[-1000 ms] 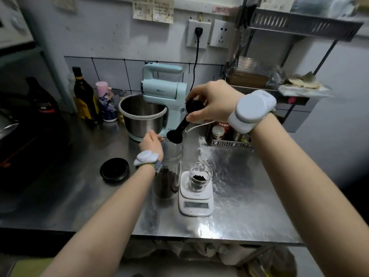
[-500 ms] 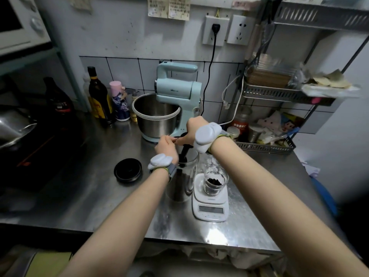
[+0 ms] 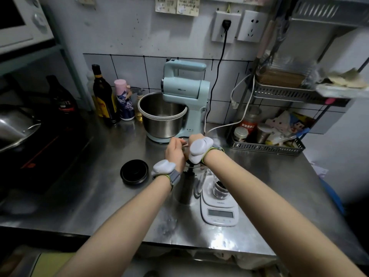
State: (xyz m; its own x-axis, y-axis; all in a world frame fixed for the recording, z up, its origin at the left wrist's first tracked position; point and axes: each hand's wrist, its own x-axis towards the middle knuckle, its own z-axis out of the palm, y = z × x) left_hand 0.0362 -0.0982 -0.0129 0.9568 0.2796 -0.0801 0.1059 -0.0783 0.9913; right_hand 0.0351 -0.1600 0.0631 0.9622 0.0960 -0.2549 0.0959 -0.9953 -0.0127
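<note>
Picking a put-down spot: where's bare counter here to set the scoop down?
Bare steel counter front-left, between black lid and front edge; also right of the scale, before the wire basket. Crowded: centre, where left hand grips the jar, right hand the scoop; plus the back by the mixer.

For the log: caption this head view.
Left hand at glass jar, right hand holding black scoop inside; small glass sits on scale.
</note>
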